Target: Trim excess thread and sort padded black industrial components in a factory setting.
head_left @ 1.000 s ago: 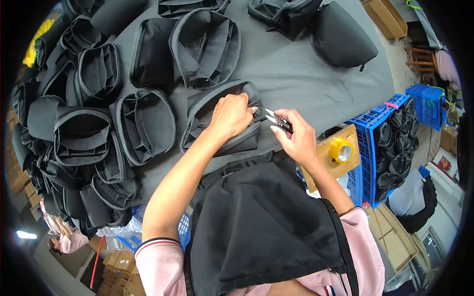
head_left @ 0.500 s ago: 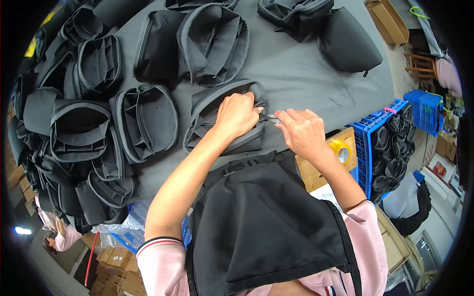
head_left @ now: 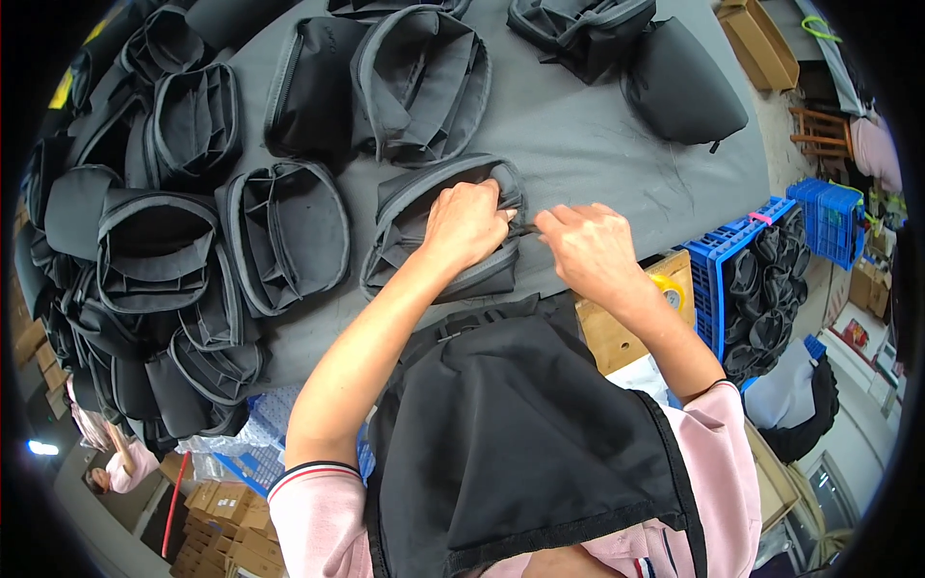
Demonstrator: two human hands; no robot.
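A black zip pouch (head_left: 409, 214) lies with its mouth gaping on the grey-covered table in front of me. My left hand (head_left: 467, 226) reaches over the pouch, its fingers closed on the right end of the rim. Just to the right, my right hand (head_left: 590, 246) is closed in a pinch beside that end. A slim metal tool shows at its fingertips in the earlier frame; now only a dark, thin tip is visible between the hands. The exact kind of tool cannot be made out.
Similar black pouches (head_left: 289, 236) crowd the left and back of the table (head_left: 568, 154). Two more lie at the far right. Beyond the right edge stand a blue crate (head_left: 713, 289) full of pouches and a yellow tape roll (head_left: 672, 294) on a wooden board.
My right hand has turned slightly, and the shiny metal of the tool no longer shows. My left hand keeps its hold on the pouch rim.
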